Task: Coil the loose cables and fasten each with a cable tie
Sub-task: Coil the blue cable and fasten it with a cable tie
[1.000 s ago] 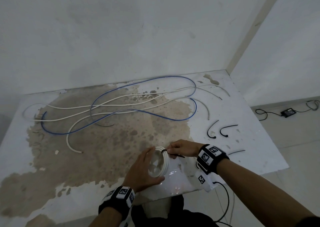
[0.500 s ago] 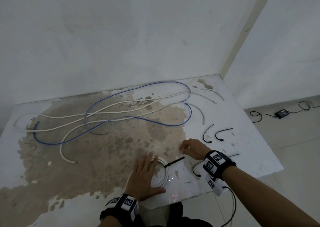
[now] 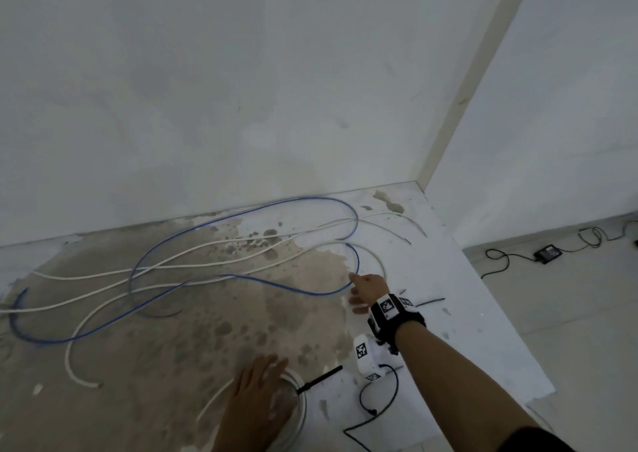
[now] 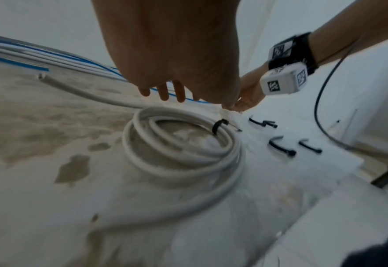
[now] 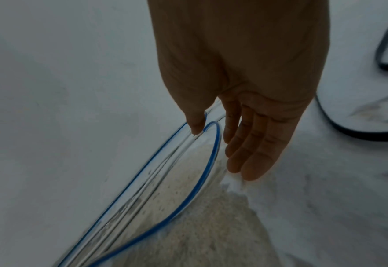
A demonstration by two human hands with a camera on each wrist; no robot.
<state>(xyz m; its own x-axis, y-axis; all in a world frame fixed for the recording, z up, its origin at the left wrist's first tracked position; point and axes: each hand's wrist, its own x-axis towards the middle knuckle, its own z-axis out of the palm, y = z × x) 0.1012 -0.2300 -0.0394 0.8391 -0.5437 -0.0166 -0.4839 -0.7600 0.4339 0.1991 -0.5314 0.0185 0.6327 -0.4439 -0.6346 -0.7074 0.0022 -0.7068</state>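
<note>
A coiled white cable [image 3: 301, 413] [image 4: 179, 150] lies flat at the table's near edge, with a black cable tie [image 3: 319, 378] [image 4: 219, 125] round it and its tail sticking out right. My left hand [image 3: 257, 396] [image 4: 170, 54] is over the coil with straight fingers and grips nothing. My right hand [image 3: 364, 287] [image 5: 245, 144] is stretched out farther back, fingers straight, right beside the bend of the loose blue cable [image 3: 310, 291] [image 5: 212, 150]; its thumb [image 5: 195, 124] is at the loop. Loose white cables [image 3: 207, 265] cross the blue one.
Spare black cable ties [image 4: 280, 148] [image 3: 429, 302] lie on the white table [image 3: 483, 330] right of the coil. The table's right edge drops to a floor with a black adapter [image 3: 549, 253] and wire. A wall stands close behind the cables.
The right hand let go of the tie's tail and moved away to the blue cable's bend. The left hand laid the tied coil flat on the table and opened over it.
</note>
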